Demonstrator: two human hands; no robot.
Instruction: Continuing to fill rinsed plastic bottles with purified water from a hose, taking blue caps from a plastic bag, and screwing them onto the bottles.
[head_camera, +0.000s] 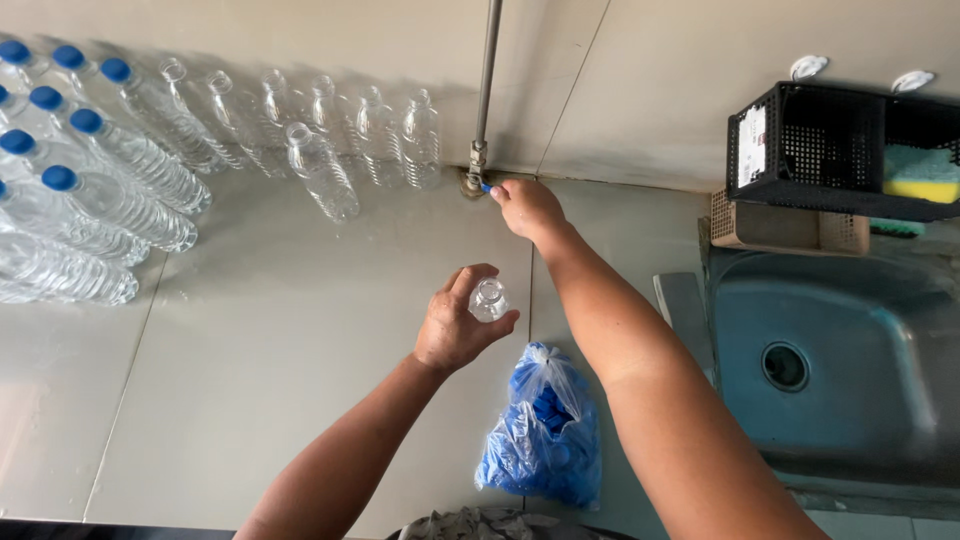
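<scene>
I keep my left hand (455, 325) wrapped around the uncapped clear bottle (488, 299), held upright under the tap (477, 168) on the wall pipe, while my right hand (528, 206) pinches its blue handle; steadying the mouth under the spout seems wise

Bare counter (280, 380) lies open between the bottles (150, 150) and the cap bag (545, 430)

Seven blue-capped bottles (120, 205), eight uncapped bottles (322, 172), one bag of caps (545, 440), one sink (840, 370), one basket (840, 150).
</scene>
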